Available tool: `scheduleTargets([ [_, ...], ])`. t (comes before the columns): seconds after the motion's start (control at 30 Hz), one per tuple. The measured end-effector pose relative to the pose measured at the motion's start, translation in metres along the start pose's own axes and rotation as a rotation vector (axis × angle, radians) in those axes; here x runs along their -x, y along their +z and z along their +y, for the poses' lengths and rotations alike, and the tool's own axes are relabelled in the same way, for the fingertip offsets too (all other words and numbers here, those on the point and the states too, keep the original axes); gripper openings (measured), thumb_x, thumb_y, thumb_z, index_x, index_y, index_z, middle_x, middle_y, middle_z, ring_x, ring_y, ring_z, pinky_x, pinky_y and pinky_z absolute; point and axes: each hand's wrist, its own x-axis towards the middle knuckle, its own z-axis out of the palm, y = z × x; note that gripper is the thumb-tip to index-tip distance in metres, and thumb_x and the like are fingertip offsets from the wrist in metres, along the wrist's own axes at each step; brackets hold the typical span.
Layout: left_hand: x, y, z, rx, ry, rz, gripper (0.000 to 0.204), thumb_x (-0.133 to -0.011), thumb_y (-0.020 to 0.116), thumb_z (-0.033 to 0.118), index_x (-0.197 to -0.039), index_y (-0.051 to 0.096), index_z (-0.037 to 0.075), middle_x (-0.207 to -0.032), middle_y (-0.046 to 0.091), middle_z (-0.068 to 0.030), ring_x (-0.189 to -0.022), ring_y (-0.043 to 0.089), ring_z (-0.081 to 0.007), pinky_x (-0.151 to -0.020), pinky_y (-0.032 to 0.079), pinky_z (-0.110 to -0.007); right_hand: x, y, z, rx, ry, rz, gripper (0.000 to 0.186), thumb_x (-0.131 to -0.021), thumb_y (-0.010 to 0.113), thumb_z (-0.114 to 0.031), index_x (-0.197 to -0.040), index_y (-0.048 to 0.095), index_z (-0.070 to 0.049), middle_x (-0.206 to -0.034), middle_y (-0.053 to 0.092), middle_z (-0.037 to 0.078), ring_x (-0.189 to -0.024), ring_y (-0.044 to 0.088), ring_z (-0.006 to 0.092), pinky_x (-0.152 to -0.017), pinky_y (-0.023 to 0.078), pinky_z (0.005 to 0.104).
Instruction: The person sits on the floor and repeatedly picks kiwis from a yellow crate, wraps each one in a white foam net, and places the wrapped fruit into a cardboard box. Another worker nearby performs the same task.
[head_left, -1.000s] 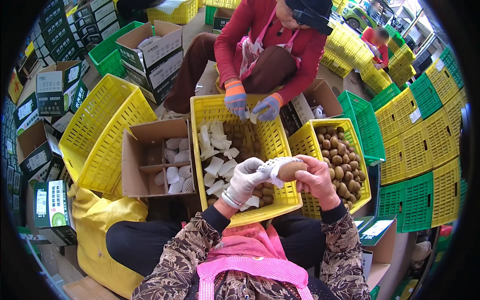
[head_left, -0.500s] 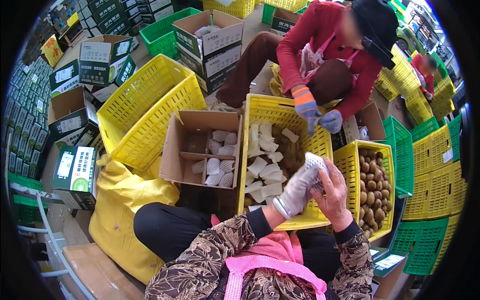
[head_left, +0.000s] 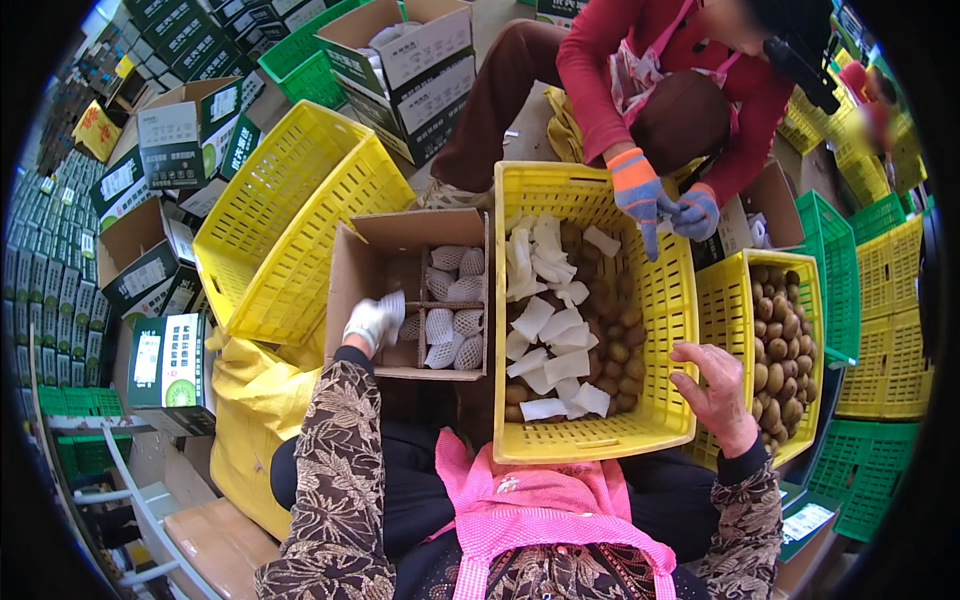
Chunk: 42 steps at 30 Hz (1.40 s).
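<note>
My left hand point(head_left: 370, 326), in a pale glove, is over the near left part of an open cardboard box point(head_left: 352, 275). Its fingers close on a kiwi in a white foam net sleeve point(head_left: 394, 304). Several kiwis in foam sleeves point(head_left: 456, 335) sit in the divided compartments on the box's right side. My bare right hand point(head_left: 718, 397) hovers by the right wall of a yellow crate point(head_left: 597, 446), fingers apart and holding nothing. Inside that crate, loose brown kiwis point(head_left: 612, 350) lie partly under white foam sleeves point(head_left: 560, 345).
Across the crate, a person in red with gloved hands point(head_left: 655, 210) works at its far edge. A second yellow crate of kiwis point(head_left: 778, 340) stands right, an empty-looking yellow crate point(head_left: 300, 220) left. Printed cartons point(head_left: 165, 370) and green crates point(head_left: 828, 265) surround us.
My hands were together over the yellow crate on a foam-sleeved kiwi. The left has carried it left to the cardboard box. The right has let go and moved right, opening.
</note>
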Motion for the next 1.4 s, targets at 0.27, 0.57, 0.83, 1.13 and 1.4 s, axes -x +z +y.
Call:
scheduleTargets([
  [0.27,-0.029,0.019,-0.001,-0.929,-0.056,-0.553,0.050,-0.067,0.075,0.037,-0.104,0.070,0.003,-0.103,0.070,-0.0137,-0.091,0.067,-0.0242,-0.080,0.052,-0.037,-0.003,0.004,0.020,-0.094,0.119,-0.046,0.027,-0.076,0.073,-0.010,-0.100,0.063,-0.002,-0.082,0.068,0.010,-0.074,0.066,0.0268,-0.066,0.051,0.0343],
  [0.57,-0.056,0.059,-0.041,-1.058,0.046,-0.409,0.043,-0.082,0.060,0.033,-0.113,0.065,0.003,-0.116,0.062,-0.0226,-0.112,0.058,-0.0364,-0.089,0.048,-0.039,0.013,0.043,0.049,-0.271,0.362,-0.148,0.023,-0.078,0.071,-0.009,-0.100,0.066,-0.002,-0.080,0.068,0.010,-0.074,0.068,0.0238,-0.066,0.053,0.0313],
  [0.83,-0.070,0.060,-0.059,-1.230,0.116,-0.470,0.041,-0.084,0.058,0.030,-0.116,0.064,0.005,-0.122,0.060,-0.0178,-0.116,0.055,-0.0355,-0.093,0.047,-0.041,0.014,0.182,0.096,0.036,0.334,-0.336,0.058,-0.074,0.071,-0.028,-0.124,0.049,-0.010,-0.102,0.058,0.017,-0.086,0.062,0.0363,-0.073,0.051,0.0438],
  [1.13,0.012,0.012,0.100,-1.409,0.243,-0.417,0.038,-0.079,0.064,0.036,-0.102,0.070,0.008,-0.098,0.070,-0.0127,-0.091,0.068,-0.0279,-0.080,0.053,-0.037,0.012,0.240,0.118,0.155,0.152,-0.218,0.013,-0.077,0.066,-0.019,-0.087,0.062,-0.012,-0.078,0.059,0.009,-0.069,0.061,0.0310,-0.062,0.050,0.0406],
  [1.4,0.195,0.081,0.203,-0.389,1.049,-0.613,0.075,-0.071,0.079,0.025,-0.134,0.046,0.003,-0.120,0.060,-0.0153,-0.115,0.056,-0.0236,-0.096,0.045,-0.033,-0.043,0.077,0.026,-0.375,0.033,-0.031,0.013,-0.079,0.067,-0.007,-0.091,0.066,-0.006,-0.082,0.065,0.007,-0.071,0.064,0.0235,-0.065,0.051,0.0323],
])
